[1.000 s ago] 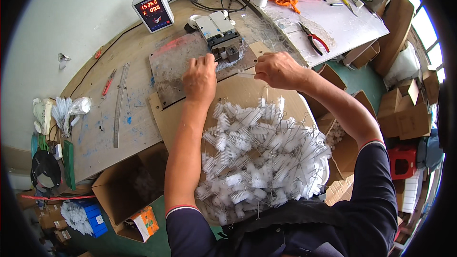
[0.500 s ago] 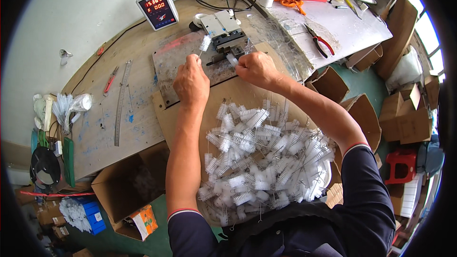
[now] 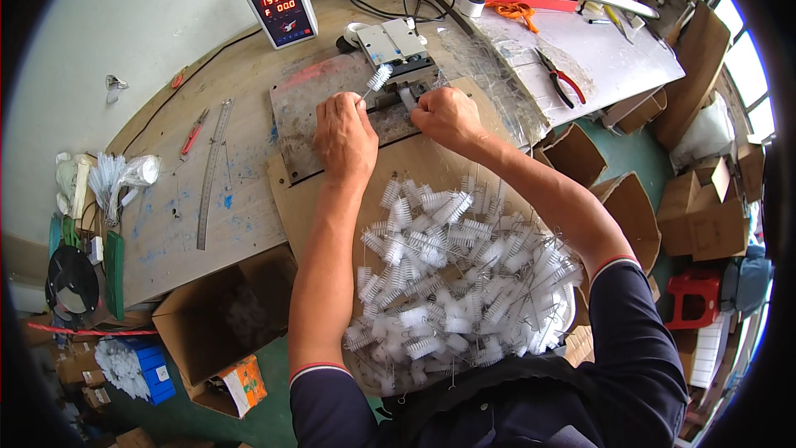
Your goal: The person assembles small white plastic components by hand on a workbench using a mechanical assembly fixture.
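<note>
My left hand [image 3: 347,134] is closed in a pinch on the thin wire stem of a small white bristle brush [image 3: 380,77]. The brush head points up and to the right, close to the metal fixture [image 3: 402,75]. My right hand [image 3: 449,119] is a fist at the fixture's right side; what its fingers hold is hidden. Beside that fist, a whitish translucent piece [image 3: 407,99] shows against the fixture, its kind unclear. Nearer me, a heap of similar white brushes with wire stems [image 3: 464,274] fills a white tray [image 3: 570,303].
A counter box with a red display [image 3: 283,8] stands behind the fixture. Left lie a steel ruler [image 3: 215,174] and a red-handled cutting tool [image 3: 194,134]. Red-handled pliers [image 3: 561,79] lie at right. Cardboard boxes [image 3: 220,319] stand below the table's edge.
My left hand has moved right with its brush, closer to the fixture, and the brush tilts more to the right. My right fist stays at the fixture. The whole view has shifted slightly.
</note>
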`<state>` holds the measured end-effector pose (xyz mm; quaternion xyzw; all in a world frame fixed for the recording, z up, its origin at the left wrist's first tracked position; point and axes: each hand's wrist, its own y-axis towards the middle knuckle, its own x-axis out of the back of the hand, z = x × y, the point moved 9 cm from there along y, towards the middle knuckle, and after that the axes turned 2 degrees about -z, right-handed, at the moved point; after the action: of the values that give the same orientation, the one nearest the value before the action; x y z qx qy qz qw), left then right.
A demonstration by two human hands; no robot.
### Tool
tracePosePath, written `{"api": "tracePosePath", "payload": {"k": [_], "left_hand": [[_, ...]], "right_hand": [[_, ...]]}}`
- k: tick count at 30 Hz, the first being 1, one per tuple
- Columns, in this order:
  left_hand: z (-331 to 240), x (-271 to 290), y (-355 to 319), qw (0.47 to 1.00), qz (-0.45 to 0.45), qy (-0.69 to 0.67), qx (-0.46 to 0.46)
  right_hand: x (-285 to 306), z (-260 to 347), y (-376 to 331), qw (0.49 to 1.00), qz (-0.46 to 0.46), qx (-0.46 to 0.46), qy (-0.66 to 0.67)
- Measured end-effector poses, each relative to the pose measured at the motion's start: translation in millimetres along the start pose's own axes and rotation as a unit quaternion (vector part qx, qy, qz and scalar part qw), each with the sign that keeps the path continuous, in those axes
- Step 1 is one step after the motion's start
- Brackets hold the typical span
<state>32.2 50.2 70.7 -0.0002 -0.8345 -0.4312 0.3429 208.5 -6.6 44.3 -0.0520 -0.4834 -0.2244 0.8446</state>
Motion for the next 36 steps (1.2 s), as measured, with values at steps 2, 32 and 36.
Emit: {"api": "tracePosePath", "payload": {"k": [2,32,36], "left_hand": [[-5.0,-2.4,0.3,1.000,0.011,-0.015,-0.021],[-19.2,-24.0,-1.2,0.994,0.055,-0.040,-0.082],[-26.3,-25.5,-3.1,0.991,0.060,-0.003,-0.116]], "right_hand": [[0.4,0.6,0.0,1.000,-0.004,0.003,-0.006],[85.2,-5.1,-77.7,0.927,0.048,0.340,-0.153],[72.4,-24.3,-71.1,0.948,0.062,0.297,-0.096]]}}
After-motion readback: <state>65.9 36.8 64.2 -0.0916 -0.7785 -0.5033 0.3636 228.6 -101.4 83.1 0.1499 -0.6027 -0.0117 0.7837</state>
